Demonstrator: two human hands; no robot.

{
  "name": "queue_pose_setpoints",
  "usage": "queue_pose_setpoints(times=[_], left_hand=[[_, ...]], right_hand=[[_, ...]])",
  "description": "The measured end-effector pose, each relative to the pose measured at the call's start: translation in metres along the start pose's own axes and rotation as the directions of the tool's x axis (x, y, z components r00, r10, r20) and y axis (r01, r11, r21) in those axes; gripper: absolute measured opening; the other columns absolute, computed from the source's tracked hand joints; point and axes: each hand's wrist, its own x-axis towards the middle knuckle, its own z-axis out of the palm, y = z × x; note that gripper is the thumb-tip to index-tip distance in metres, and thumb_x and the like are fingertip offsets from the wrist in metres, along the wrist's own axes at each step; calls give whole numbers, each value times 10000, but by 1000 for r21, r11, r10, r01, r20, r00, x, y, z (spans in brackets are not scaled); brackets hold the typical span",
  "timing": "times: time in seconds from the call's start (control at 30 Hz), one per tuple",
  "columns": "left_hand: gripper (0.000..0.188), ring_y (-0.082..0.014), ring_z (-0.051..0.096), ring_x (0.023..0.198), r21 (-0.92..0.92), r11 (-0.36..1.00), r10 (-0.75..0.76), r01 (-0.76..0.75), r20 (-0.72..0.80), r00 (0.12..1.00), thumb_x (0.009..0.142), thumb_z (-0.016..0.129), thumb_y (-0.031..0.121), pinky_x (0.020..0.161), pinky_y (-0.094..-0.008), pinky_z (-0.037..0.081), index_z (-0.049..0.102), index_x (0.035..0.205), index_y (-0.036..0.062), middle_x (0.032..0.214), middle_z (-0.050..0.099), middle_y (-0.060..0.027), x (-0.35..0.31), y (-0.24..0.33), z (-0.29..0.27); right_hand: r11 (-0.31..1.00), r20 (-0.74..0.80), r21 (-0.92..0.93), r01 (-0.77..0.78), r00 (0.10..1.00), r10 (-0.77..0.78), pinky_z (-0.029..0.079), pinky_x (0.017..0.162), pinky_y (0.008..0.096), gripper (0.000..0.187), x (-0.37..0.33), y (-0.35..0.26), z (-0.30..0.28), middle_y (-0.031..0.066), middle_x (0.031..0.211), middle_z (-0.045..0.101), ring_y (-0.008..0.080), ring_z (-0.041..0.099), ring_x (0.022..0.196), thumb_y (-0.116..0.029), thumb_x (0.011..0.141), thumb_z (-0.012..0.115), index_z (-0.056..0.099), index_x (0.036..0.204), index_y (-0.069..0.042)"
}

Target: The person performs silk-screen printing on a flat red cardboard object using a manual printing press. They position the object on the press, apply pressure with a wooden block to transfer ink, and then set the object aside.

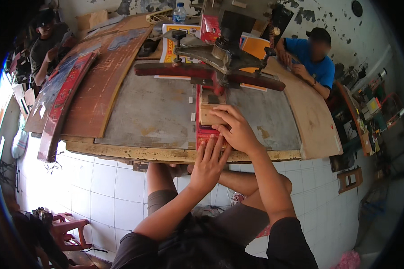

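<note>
My left hand point(207, 167) lies flat at the table's near edge, its fingers stretched over a red printed sheet point(204, 133). Just beyond it, my right hand point(239, 131) has its fingers curled over a pale wooden block point(209, 117) resting on that sheet. The thumb and index finger of this hand press on the block's right side. Behind the block, the sheet runs under a heavy metal hand press point(222, 54) with a long red crossbar point(175, 70). Part of the sheet is hidden by my hands and the block.
Small white pieces point(193, 117) sit on the grey metal plate point(152, 112) left of the sheet. Long red printed strips point(72, 85) lie on brown boards at left. A bottle point(179, 13) stands at the back. One person in blue point(316, 62) sits at right, another point(49, 40) at far left.
</note>
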Motion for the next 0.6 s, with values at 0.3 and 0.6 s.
queue_pose_setpoints(times=[0.3, 0.6], left_hand=[[618, -386, 491, 1543, -31, 999, -31, 33, 61, 998, 922, 603, 143, 1244, -566, 367, 628, 1540, 147, 1641, 538, -182, 1, 0, -5], [598, -383, 475, 1563, -36, 999, -29, 31, 69, 997, 932, 599, 145, 1258, -569, 352, 642, 1528, 157, 1664, 525, -181, 3, 1, -5]], right_hand=[[1000, 3, 12, -13, 1000, 13, 554, 1075, 440, 490, 2, 0, 5, 100, 1387, 649, 335, 642, 1287, 24, 884, 790, 733, 1357, -89], [1000, -59, -21, -1, 998, 0, 536, 1060, 469, 467, 5, -2, 3, 87, 1344, 658, 341, 642, 1244, -75, 848, 861, 757, 1302, -96]])
